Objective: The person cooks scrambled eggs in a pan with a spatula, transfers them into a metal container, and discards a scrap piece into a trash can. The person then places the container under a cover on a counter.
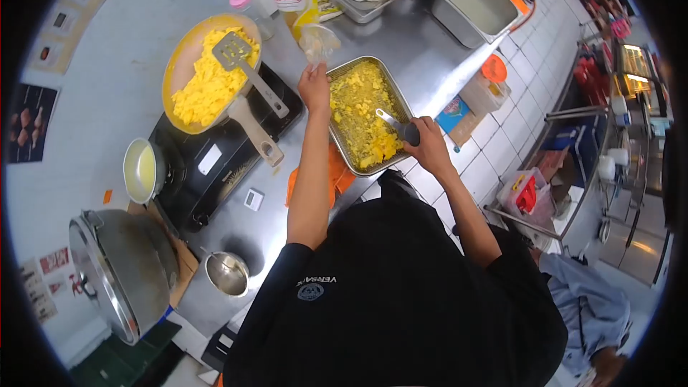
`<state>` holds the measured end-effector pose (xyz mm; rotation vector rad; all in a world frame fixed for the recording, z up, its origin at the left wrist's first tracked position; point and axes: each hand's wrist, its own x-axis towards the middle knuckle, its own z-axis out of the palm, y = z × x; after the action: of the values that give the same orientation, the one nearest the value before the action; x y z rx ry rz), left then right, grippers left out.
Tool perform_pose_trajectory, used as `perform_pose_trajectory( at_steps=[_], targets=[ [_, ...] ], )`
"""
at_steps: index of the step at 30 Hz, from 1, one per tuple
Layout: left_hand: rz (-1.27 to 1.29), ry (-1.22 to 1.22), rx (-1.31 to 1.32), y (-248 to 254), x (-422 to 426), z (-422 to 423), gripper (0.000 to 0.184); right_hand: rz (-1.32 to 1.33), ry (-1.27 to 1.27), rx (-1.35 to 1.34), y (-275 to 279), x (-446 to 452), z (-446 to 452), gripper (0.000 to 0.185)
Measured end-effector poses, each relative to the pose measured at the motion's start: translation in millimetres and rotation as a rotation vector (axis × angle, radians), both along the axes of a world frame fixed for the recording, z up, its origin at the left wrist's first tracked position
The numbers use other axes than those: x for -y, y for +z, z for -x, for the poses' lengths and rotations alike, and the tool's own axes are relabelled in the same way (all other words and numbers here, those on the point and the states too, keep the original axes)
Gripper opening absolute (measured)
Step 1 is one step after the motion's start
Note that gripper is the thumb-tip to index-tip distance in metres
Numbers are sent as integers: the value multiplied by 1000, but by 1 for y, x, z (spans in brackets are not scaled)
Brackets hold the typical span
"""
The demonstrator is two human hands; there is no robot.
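A rectangular metal tray [373,169] with crumbled yellow food [362,111], perhaps scrambled egg, lies between my hands at the counter's front edge. My left hand [315,91] is closed at its left rim, with fingertips partly hidden beside a crumpled clear plastic bag [319,44]. At the right rim, my right hand [428,147] closes around the dark handle of a spoon-like utensil [388,117]; its metal end lies over the food. To the left, a pan [170,86] holds more yellow food, with a slotted spatula [251,75] across it.
A black stove [215,185] supports the pan. A small pot [133,172], a large lidded pot [147,265] and a strainer [227,274] stand at left. Metal containers [469,7] sit on the far counter [408,36]. Another person's sleeve [584,301] shows at lower right.
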<state>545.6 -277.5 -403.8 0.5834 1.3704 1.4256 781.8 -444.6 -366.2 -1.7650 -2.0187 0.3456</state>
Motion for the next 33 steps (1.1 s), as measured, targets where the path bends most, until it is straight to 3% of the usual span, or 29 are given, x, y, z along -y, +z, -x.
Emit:
perform_pose_trajectory(
  at_steps=[1, 4, 5, 8, 9, 12, 13, 16, 19, 21, 24, 27, 28, 31, 33],
  targets=[
    [33, -29, -120, 3, 3, -1, 53, -4, -3, -1, -11, -3, -5, 56],
    [-200, -105, -578, 15, 40, 8, 57, 90, -184, -312, 19, 7, 9, 54],
    [-209, -125, -621, -5, 53, 12, 54, 134, -223, -448, 23, 9, 11, 53],
    [-166, -380, -288, 15, 115, -2, 41, 394, -242, -670, 3, 8, 6, 56],
    [-153, -492, -118, 33, 130, -8, 38, 347, -180, -732, 16, 7, 21, 60],
    [163, -654, 203, 65, 143, -8, 40, 300, -78, -536, 15, 3, 38, 58],
    [177, -659, 213, 65, 145, -8, 39, 166, 33, -482, 13, 0, 41, 56],
    [260, -629, 370, 76, 150, 4, 36, 85, 175, -228, 14, -6, 51, 56],
    [236, -637, 433, 60, 156, 8, 30, 98, 213, -248, 9, -11, 55, 56],
    [242, -648, 380, 47, 158, 1, 37, 113, 219, -241, 14, -11, 59, 55],
    [227, -680, 310, 27, 159, -12, 39, 103, 134, -478, -2, -8, 60, 44],
    [210, -677, 273, 12, 158, -25, 34, 448, -118, -653, -23, -13, 54, 33],
    [209, -672, 260, 8, 158, -25, 31, 394, -141, -533, -29, -13, 55, 32],
    [22, -551, -199, -11, 160, -13, 34, 186, -159, -181, -8, -20, 77, 34],
    [-57, -424, -429, -14, 162, 0, 35, 250, -217, 9, -11, -30, 84, 37]
  ],
)
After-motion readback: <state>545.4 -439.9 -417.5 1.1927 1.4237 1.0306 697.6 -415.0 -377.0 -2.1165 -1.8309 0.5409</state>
